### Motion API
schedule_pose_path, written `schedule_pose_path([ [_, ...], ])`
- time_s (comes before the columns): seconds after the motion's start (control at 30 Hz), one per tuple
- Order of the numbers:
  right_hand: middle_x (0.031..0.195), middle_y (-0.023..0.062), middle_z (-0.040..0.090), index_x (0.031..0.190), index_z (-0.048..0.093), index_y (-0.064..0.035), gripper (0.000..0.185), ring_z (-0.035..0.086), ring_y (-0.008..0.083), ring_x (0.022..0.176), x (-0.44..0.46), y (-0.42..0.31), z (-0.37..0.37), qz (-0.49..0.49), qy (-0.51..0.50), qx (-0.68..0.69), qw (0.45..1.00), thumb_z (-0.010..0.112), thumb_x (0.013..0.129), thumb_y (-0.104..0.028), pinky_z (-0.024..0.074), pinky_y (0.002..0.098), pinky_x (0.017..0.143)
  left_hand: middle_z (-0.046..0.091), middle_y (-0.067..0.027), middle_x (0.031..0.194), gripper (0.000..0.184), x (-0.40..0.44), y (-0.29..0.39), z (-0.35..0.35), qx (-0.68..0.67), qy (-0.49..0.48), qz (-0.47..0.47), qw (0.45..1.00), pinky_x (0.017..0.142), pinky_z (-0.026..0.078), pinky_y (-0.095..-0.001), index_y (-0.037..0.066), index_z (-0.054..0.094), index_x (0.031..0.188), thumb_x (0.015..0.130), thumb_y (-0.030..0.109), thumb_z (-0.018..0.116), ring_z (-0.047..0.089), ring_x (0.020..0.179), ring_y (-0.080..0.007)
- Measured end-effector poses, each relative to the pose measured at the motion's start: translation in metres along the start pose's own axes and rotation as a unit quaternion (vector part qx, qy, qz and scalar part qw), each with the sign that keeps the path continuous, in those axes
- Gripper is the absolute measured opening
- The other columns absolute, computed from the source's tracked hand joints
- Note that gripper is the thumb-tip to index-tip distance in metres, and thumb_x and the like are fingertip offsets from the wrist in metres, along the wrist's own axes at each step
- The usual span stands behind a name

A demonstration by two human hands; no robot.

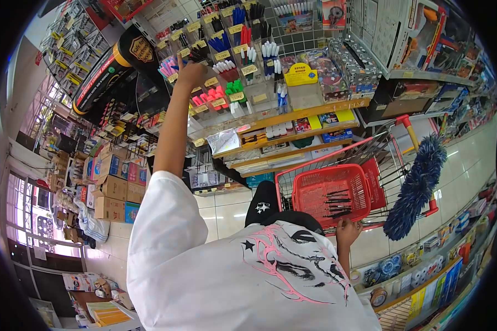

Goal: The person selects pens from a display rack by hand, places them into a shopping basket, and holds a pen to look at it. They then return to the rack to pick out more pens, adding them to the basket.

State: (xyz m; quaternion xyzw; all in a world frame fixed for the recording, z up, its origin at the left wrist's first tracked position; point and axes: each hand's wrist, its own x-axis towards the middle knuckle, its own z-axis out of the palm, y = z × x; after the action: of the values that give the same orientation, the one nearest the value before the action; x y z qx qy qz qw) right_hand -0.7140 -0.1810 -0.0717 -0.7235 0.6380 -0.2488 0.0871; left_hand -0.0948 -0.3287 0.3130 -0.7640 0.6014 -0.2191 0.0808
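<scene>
My left hand (191, 73) is raised to the pen display, among the pen compartments beside the dark pens (200, 54), with one finger pointing up; whether it holds anything is hidden. Low at the right, my right hand (348, 231) is by the near edge of the red basket (303, 190), its fingers curled near the rim; what they hold, if anything, is too small to tell. Several dark pens (338, 204) lie in a row inside the basket, which sits in a shopping cart (284, 182).
A blue fluffy duster (417, 187) hangs at the cart's right side. Pink and green highlighters (234, 91) fill lower compartments. Wooden-edged shelves (292, 118) run below the display. Cardboard boxes (111, 190) stand at the left, and stocked shelves (425, 276) line the lower right.
</scene>
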Motion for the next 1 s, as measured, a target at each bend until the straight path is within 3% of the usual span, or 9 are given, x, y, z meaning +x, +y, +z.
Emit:
schedule_pose_path([
  [0.1,0.065,0.0078,0.061,0.071,0.064,-0.0051,0.016,0.058,0.0274,0.076,0.0,0.003,0.001,-0.009,-0.022,-0.008,1.0,0.063,0.077,-0.02,0.0364,0.0432,0.095,0.067,-0.0054,0.092,0.024,-0.022,0.02,-0.017,-0.016,0.157,-0.01,0.987,0.111,0.0,-0.0647,0.013,0.069,0.096,0.074,0.012,0.06,0.059,0.103,-0.0247],
  [0.23,0.07,0.0079,0.066,0.076,0.069,-0.0082,0.015,0.06,0.0279,0.081,0.002,0.003,0.007,0.003,-0.04,-0.05,0.998,0.065,0.076,-0.023,0.0358,0.0423,0.095,0.064,-0.0099,0.091,0.021,-0.063,0.104,0.013,-0.294,0.271,0.015,0.916,0.1,0.03,-0.0576,0.008,0.066,0.089,0.071,0.003,0.058,0.058,0.098,-0.0298],
  [0.27,0.072,0.0081,0.068,0.079,0.071,-0.0096,0.015,0.061,0.0278,0.082,0.003,-0.004,0.003,0.035,-0.066,-0.065,0.995,0.066,0.076,-0.024,0.0355,0.0421,0.095,0.063,-0.0123,0.09,0.019,-0.093,0.152,-0.017,-0.348,0.13,-0.006,0.928,0.088,0.041,-0.047,0.006,0.066,0.088,0.072,0.001,0.057,0.058,0.095,-0.0326],
  [0.3,0.078,0.0117,0.07,0.083,0.073,-0.0098,0.02,0.064,0.0296,0.079,0.009,-0.012,-0.004,0.066,-0.14,-0.083,0.984,0.065,0.076,-0.026,0.0373,0.0437,0.094,0.062,-0.0143,0.089,0.017,-0.106,0.18,0.036,-0.392,0.15,0.082,0.904,0.082,0.045,-0.0416,0.005,0.066,0.086,0.073,0.002,0.056,0.057,0.093,-0.034],
  [0.43,0.081,0.0162,0.069,0.081,0.072,-0.0068,0.032,0.066,0.0327,0.083,0.022,0.0,0.015,0.068,-0.296,-0.143,0.942,0.061,0.078,-0.036,0.0436,0.0463,0.09,0.062,-0.0161,0.091,0.019,-0.195,0.309,0.157,-0.559,-0.117,0.232,0.788,0.081,0.048,-0.0421,0.004,0.064,0.089,0.072,0.007,0.056,0.059,0.09,-0.0338],
  [0.53,0.09,0.0204,0.069,0.084,0.072,-0.0052,0.041,0.067,0.0365,0.086,0.036,-0.007,0.023,0.123,-0.313,-0.136,0.932,0.058,0.079,-0.044,0.0506,0.0483,0.08,0.062,-0.0182,0.088,0.015,-0.238,0.362,0.226,-0.573,-0.087,0.296,0.759,0.08,0.049,-0.0424,0.004,0.064,0.082,0.07,0.009,0.056,0.059,0.089,-0.0334],
  [0.6,0.092,0.021,0.068,0.087,0.071,-0.0051,0.045,0.067,0.0374,0.087,0.038,-0.012,0.017,0.136,-0.347,-0.15,0.916,0.057,0.08,-0.047,0.0518,0.048,0.078,0.062,-0.0193,0.09,0.015,-0.26,0.385,0.271,-0.456,-0.221,0.316,0.802,0.08,0.048,-0.0436,0.003,0.064,0.079,0.07,0.014,0.058,0.059,0.087,-0.0341],
  [0.73,0.087,0.0218,0.068,0.083,0.072,-0.0051,0.045,0.067,0.0367,0.085,0.036,-0.003,0.03,0.136,-0.417,-0.2,0.876,0.059,0.08,-0.048,0.0526,0.0468,0.077,0.061,-0.0154,0.098,0.028,-0.301,0.419,0.274,-0.358,-0.172,0.058,0.916,0.082,0.045,-0.0443,0.002,0.062,0.085,0.081,0.03,0.058,0.057,0.092,-0.0324],
  [1.0,0.087,0.0201,0.068,0.09,0.073,-0.0091,0.041,0.066,0.0375,0.088,0.046,0.027,0.12,0.167,-0.511,-0.006,0.843,0.061,0.08,-0.048,0.0508,0.0484,0.078,0.061,-0.0104,0.1,0.027,-0.311,0.423,0.246,-0.384,-0.198,-0.012,0.902,0.086,0.044,-0.0382,0.007,0.063,0.086,0.077,0.032,0.065,0.057,0.094,-0.0265],
])
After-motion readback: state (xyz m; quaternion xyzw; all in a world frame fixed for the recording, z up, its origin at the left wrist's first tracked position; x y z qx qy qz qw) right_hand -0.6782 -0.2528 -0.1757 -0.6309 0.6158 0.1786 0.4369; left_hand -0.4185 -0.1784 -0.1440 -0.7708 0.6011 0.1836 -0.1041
